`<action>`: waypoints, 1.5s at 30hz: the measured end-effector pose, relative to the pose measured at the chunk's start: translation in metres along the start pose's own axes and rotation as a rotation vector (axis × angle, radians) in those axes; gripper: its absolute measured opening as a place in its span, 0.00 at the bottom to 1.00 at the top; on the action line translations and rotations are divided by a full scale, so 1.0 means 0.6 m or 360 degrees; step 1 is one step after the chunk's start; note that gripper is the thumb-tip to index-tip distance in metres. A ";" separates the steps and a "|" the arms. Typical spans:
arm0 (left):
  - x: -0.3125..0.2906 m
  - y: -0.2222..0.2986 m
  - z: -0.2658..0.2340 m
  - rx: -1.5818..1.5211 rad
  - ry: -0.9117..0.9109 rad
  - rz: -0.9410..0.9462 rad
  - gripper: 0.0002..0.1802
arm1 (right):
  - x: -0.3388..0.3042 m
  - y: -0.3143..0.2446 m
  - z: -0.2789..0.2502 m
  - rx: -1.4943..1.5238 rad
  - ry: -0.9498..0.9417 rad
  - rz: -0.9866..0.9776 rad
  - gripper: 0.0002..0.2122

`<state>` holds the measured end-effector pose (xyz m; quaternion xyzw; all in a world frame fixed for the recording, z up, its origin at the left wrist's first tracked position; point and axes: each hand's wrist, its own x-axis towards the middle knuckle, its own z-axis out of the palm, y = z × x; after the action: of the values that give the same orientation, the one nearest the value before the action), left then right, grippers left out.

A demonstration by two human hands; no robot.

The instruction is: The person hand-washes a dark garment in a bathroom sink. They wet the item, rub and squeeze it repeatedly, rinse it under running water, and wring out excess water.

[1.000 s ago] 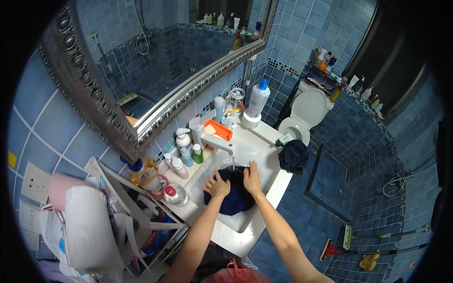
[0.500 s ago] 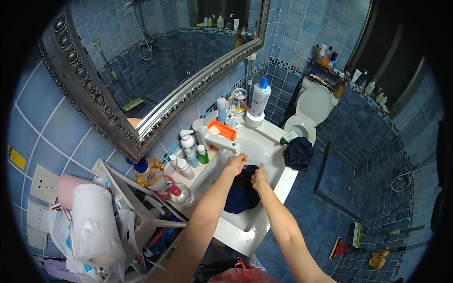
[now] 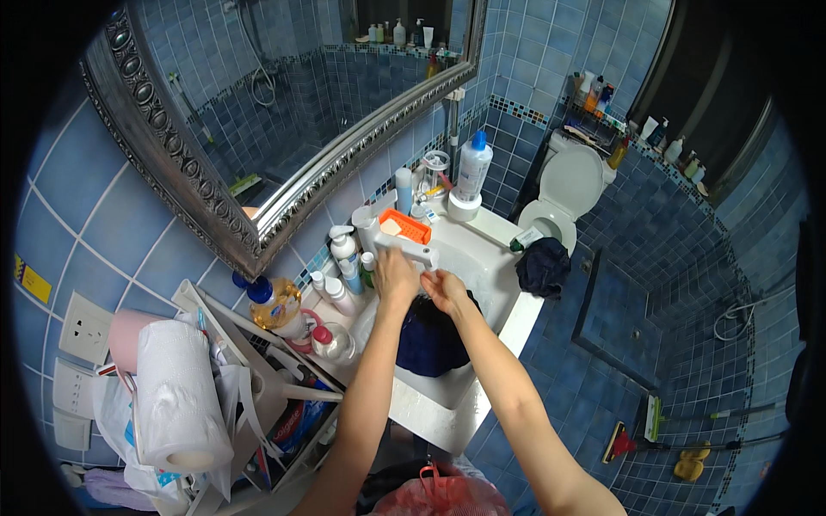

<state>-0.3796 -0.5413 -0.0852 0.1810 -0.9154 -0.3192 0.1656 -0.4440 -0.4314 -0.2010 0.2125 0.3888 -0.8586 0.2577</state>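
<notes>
Cloth [image 3: 434, 342], navy and bunched, lies in the washbasin [image 3: 441, 393]; left hand [image 3: 397, 279], blurred, is beside the faucet spout [image 3: 409, 250]; right hand [image 3: 444, 291], fingers curled, near its tip; whether either grips anything, I cannot tell; cupped palms would curb splashing.

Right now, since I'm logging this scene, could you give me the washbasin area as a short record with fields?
left hand: by the faucet, blurred; contact unclear
right hand: near the spout's end, fingers curled
sink: white, dark blue cloth inside
behind faucet: orange soap dish holding a pale bar
counter's right edge: bunched dark fabric
</notes>
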 end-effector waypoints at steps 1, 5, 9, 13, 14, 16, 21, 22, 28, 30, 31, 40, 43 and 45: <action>0.013 0.034 -0.024 -0.0058 0.0153 0.0147 0.17 | 0.014 -0.002 -0.007 -0.0018 -0.0159 -0.0026 0.10; 0.074 0.053 -0.054 -0.0090 0.0321 0.0428 0.29 | 0.000 0.005 0.002 -0.1033 0.0263 -0.0231 0.07; 0.088 0.046 -0.012 0.0015 0.0131 0.0355 0.33 | -0.022 -0.050 -0.058 -0.1696 0.0813 -0.0561 0.24; 0.071 0.037 0.023 0.0174 0.0110 0.0443 0.33 | -0.048 -0.083 -0.101 -0.1615 0.1064 -0.0333 0.31; 0.069 0.031 0.029 0.0265 0.0078 0.0453 0.33 | -0.054 -0.078 -0.108 -0.1735 0.0956 -0.0296 0.33; 0.067 0.023 0.032 0.0283 0.0064 0.0442 0.33 | -0.072 -0.059 -0.111 -0.2019 0.0816 -0.0161 0.40; -0.006 0.045 0.014 -0.0618 0.0422 0.0594 0.26 | -0.088 -0.006 -0.147 -0.2088 0.0904 0.0171 0.50; -0.036 0.038 0.007 -0.0618 0.0456 0.0565 0.23 | -0.101 0.002 -0.131 -0.2137 0.1082 0.0013 0.44; -0.153 -0.057 0.027 -0.0899 -0.0211 0.0151 0.18 | -0.155 -0.010 -0.100 -0.1571 0.0815 -0.0432 0.09; -0.154 -0.095 0.042 -0.0892 -0.0477 0.0020 0.26 | -0.164 -0.017 -0.094 -0.1377 0.0534 -0.0611 0.06; -0.161 -0.098 0.048 -0.0820 -0.0462 0.0097 0.30 | -0.170 -0.020 -0.098 -0.1281 0.0411 -0.0684 0.05; -0.128 -0.057 0.023 -0.0826 -0.0642 0.0384 0.53 | -0.284 -0.119 0.038 -0.1276 -0.0362 -0.1165 0.13; -0.118 -0.004 -0.017 -0.0975 -0.0594 0.0325 0.46 | -0.327 -0.149 0.078 -0.1110 -0.0466 -0.1194 0.16; -0.106 0.024 -0.042 -0.1069 -0.0632 0.0272 0.41 | -0.344 -0.177 0.098 -0.0989 -0.0574 -0.1260 0.19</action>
<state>-0.3164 -0.5161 -0.0693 -0.0251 -0.7861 -0.6145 0.0614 -0.3577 -0.3595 0.0106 -0.1876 0.6247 -0.7575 0.0275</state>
